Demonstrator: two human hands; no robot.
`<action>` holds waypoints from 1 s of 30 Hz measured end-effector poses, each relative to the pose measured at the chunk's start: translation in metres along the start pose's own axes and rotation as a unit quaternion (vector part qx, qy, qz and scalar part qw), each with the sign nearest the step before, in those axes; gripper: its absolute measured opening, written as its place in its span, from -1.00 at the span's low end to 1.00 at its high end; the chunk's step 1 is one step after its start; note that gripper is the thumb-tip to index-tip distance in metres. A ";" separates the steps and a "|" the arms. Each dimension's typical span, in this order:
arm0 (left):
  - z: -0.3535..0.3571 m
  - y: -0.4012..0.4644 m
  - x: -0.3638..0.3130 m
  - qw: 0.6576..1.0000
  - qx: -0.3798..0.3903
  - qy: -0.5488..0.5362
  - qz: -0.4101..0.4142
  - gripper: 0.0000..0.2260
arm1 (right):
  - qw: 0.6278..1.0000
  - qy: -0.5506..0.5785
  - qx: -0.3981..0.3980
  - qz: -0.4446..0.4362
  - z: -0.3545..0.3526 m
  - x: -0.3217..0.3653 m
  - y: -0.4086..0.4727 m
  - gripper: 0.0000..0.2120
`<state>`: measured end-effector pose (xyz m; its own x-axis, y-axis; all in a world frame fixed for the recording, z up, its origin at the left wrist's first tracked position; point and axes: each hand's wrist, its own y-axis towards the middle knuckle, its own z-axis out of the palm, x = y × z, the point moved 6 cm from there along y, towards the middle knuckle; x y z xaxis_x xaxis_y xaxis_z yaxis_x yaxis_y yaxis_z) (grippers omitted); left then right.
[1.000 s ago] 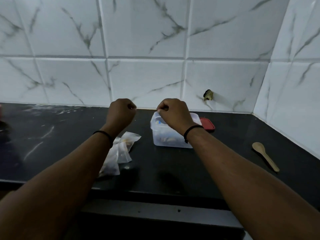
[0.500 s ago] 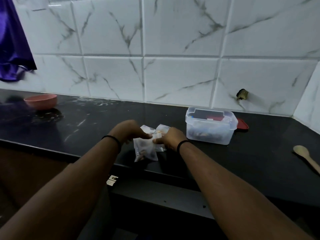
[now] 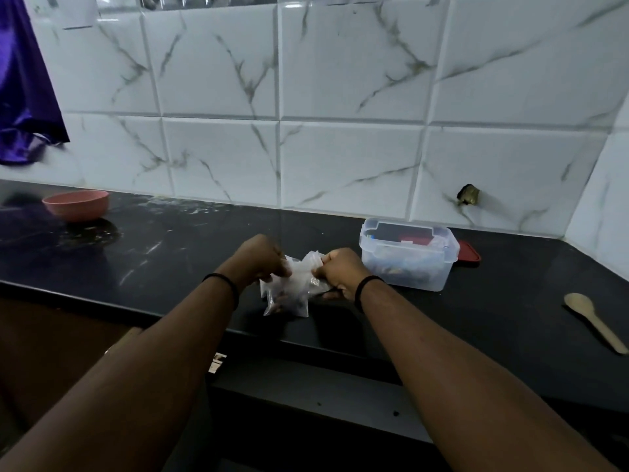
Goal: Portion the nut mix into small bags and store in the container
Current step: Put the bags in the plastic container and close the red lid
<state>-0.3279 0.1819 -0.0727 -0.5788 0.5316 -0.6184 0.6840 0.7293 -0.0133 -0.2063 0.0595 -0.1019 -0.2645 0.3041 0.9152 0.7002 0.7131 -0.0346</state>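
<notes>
Left hand (image 3: 260,257) and right hand (image 3: 338,272) pinch small bags (image 3: 289,291), contents blurred

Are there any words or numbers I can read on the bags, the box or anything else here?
None can be read.
Small bags: clear plastic, no print shows.
Clear container: coloured patches inside, too blurred to read.
Pink bowl, wooden spoon, red lid: plain.

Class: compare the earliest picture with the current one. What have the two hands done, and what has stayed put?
Both hands, left hand and right hand, came down from fists above the counter and took hold of the small bags. The container, red lid and wooden spoon stayed put.
</notes>
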 end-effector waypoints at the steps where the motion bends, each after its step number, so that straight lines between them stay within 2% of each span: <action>1: -0.003 0.000 -0.004 1.000 -0.019 -0.013 0.011 -0.87 | 1.000 0.004 -0.013 -0.012 -0.004 0.001 0.000 -0.75; 8: -0.017 0.003 -0.035 0.985 -0.077 -0.118 0.097 -0.77 | 0.989 0.009 -0.102 -0.107 -0.062 0.026 -0.010 -0.83; 16: -0.015 0.003 -0.100 0.935 -0.080 -0.286 0.193 -0.94 | 0.972 -0.060 -0.171 -0.149 -0.140 0.049 -0.020 -0.88; 20: -0.007 0.013 -0.142 0.928 -0.086 -0.282 0.227 -0.97 | 0.960 -0.091 -0.209 -0.164 -0.192 0.058 -0.018 -0.90; 22: -0.002 0.021 -0.163 0.932 -0.089 -0.264 0.233 -0.95 | 0.947 -0.129 -0.237 -0.171 -0.218 0.062 -0.014 -0.90; 24: 0.006 0.031 -0.183 0.936 -0.092 -0.248 0.233 -0.93 | 0.916 -0.221 -0.272 -0.194 -0.240 0.067 -0.010 -0.86; 26: 0.015 0.042 -0.197 0.939 -0.090 -0.248 0.219 -0.91 | 0.900 -0.273 -0.273 -0.205 -0.250 0.067 -0.004 -0.82; 28: 0.026 0.056 -0.207 0.941 -0.071 -0.270 0.193 -0.89 | 0.899 -0.283 -0.264 -0.204 -0.254 0.063 0.007 -0.81; 30: 0.038 0.067 -0.213 0.938 -0.023 -0.307 0.158 -0.91 | 0.915 -0.266 -0.231 -0.197 -0.254 0.056 0.021 -0.84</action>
<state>-0.1416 0.1014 0.0278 0.0236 0.3868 -0.9219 0.7503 0.6025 0.2720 -0.0380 -0.0688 0.0507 -0.7558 0.4337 0.4906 0.6543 0.5280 0.5414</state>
